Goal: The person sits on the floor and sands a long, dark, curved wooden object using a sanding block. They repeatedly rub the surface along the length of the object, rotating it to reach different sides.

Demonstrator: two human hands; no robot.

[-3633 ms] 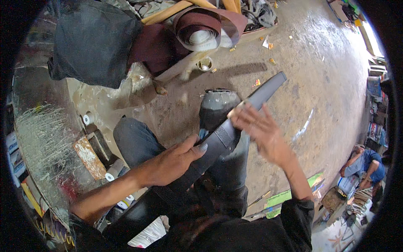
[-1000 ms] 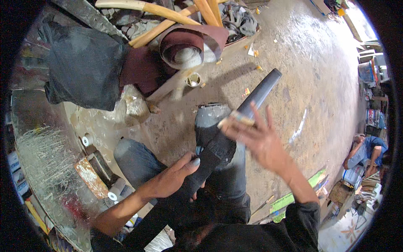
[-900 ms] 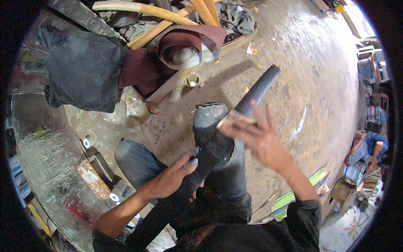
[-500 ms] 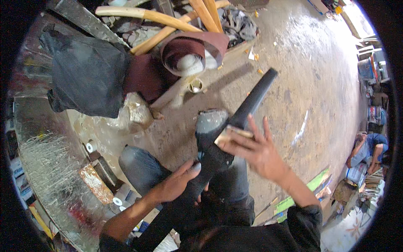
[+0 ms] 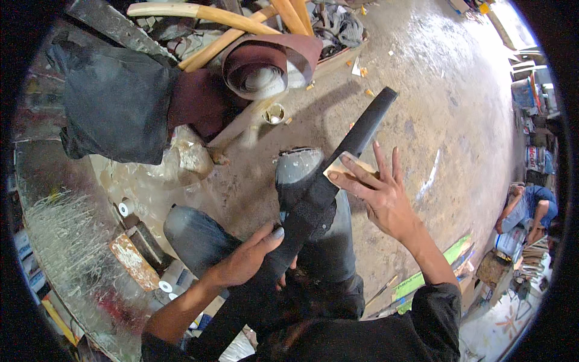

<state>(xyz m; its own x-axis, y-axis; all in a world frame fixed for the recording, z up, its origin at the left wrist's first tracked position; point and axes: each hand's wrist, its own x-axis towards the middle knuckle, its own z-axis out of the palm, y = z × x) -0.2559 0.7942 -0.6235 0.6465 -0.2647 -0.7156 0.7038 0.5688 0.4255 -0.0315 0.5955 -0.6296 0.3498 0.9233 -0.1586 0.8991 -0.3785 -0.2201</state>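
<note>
A long, black, tapering bar (image 5: 366,125) lies slantwise across my lap, its narrow squared end pointing away to the upper right. My left hand (image 5: 250,259) wraps round its near part; thumb on top, fingertips showing on the other side. With thumb and some fingers, my right hand (image 5: 389,202) presses a pale, thin, flat pad (image 5: 336,169) against the bar's upper side, just beyond my knee. Two of its fingers stick up, away from the pad. Whether the pad is folded sandpaper or a small block, I cannot tell.
A roll of brown-red abrasive sheet (image 5: 256,69) sits ahead, beside curved wooden pieces (image 5: 211,17) and a dark cloth (image 5: 117,102). A small cup (image 5: 274,114) stands on the floor. At left is a paint-spattered surface (image 5: 72,253). Another person (image 5: 531,208) sits far right.
My right hand and the pad have slid a little up along the bar, toward its far end. My left hand keeps its hold; the whole view has shifted slightly.
</note>
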